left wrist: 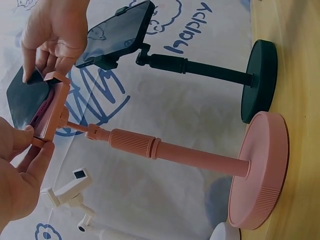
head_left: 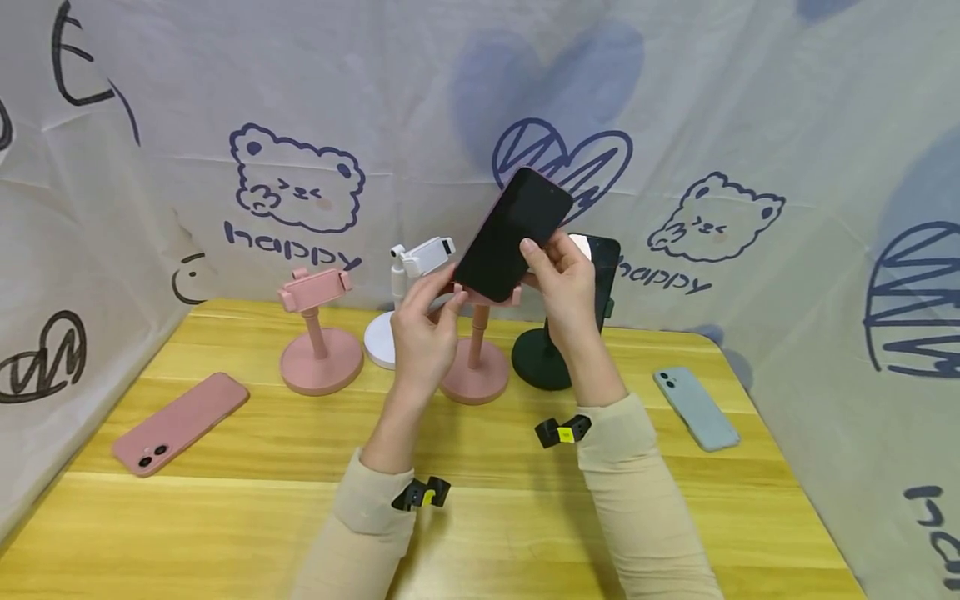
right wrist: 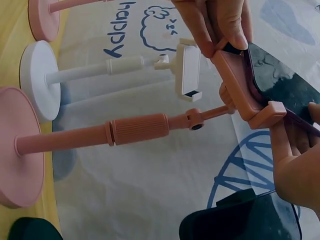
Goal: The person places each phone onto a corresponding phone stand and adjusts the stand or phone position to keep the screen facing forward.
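A black-screened phone (head_left: 513, 233) with a pinkish edge leans tilted over the holder (right wrist: 237, 82) of a pink phone stand (head_left: 476, 367). My left hand (head_left: 426, 333) grips the holder's left end, its thumb right by the phone's lower corner. On the other side, my right hand (head_left: 566, 279) pinches the phone's right edge, thumb on the screen and fingers behind. In the left wrist view, the phone's bottom edge (left wrist: 42, 110) lies between the holder's two end hooks. The stand's round base (left wrist: 260, 170) rests on the table.
A dark green stand (head_left: 542, 358) holding a phone (head_left: 606, 258) stands just right. To the left are a white stand (head_left: 381, 337) and another pink stand (head_left: 321, 362). A pink phone (head_left: 183, 421) lies far left, a pale blue phone (head_left: 696, 408) far right. A printed cloth (head_left: 420, 100) hangs behind.
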Action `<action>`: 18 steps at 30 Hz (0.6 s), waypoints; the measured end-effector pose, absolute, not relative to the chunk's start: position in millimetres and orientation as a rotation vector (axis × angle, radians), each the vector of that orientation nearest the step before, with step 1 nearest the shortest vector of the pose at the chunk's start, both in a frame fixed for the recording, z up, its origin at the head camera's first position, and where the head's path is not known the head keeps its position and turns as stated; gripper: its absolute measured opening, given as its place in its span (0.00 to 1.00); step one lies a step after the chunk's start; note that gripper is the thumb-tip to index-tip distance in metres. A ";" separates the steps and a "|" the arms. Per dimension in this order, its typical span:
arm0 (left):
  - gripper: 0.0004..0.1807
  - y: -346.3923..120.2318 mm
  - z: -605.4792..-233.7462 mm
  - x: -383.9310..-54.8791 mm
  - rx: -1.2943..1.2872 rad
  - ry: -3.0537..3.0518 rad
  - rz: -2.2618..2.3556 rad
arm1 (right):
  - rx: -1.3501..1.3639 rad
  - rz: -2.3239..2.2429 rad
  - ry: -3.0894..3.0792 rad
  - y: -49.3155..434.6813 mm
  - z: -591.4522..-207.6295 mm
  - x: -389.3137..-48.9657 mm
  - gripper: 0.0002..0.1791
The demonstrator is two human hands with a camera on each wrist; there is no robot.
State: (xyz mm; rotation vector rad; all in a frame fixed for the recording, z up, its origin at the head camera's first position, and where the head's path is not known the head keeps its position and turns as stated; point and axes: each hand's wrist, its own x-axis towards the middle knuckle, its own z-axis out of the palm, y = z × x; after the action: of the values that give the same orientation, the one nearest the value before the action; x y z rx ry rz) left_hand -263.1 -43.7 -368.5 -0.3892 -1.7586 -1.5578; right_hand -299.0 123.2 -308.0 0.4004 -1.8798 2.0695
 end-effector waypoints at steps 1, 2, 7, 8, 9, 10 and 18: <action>0.21 -43.9 -368.5 -263.5 -0.394 -1.754 -1.553 | 0.419 2.063 -1.889 123.6 -307.9 -298.3 0.17; 0.21 -44.1 -368.6 -263.8 -0.399 -1.749 -1.551 | 0.440 2.044 -1.904 123.9 -307.7 -297.5 0.19; 0.22 -44.6 -368.2 -264.7 -0.403 -1.745 -1.547 | 0.530 1.935 -1.971 125.1 -308.9 -298.0 0.27; 0.22 -44.6 -368.1 -264.5 -0.401 -1.748 -1.549 | 0.534 1.918 -1.981 125.4 -309.3 -298.6 0.27; 0.22 -44.6 -367.9 -264.3 -0.398 -1.752 -1.553 | 0.538 1.910 -1.989 125.9 -309.8 -299.2 0.27; 0.22 -44.7 -368.0 -264.4 -0.397 -1.757 -1.558 | 0.541 1.902 -1.996 126.5 -310.3 -300.1 0.27; 0.16 -46.0 -368.2 -263.0 -0.385 -1.814 -1.600 | 0.564 1.854 -2.064 135.0 -310.9 -304.4 0.24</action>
State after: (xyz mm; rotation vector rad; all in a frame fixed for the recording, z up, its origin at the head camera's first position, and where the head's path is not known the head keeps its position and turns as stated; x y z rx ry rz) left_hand -263.0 -46.0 -368.2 -0.3853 -1.8141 -1.6004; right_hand -304.4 135.0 -310.9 0.5641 -2.0636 1.8537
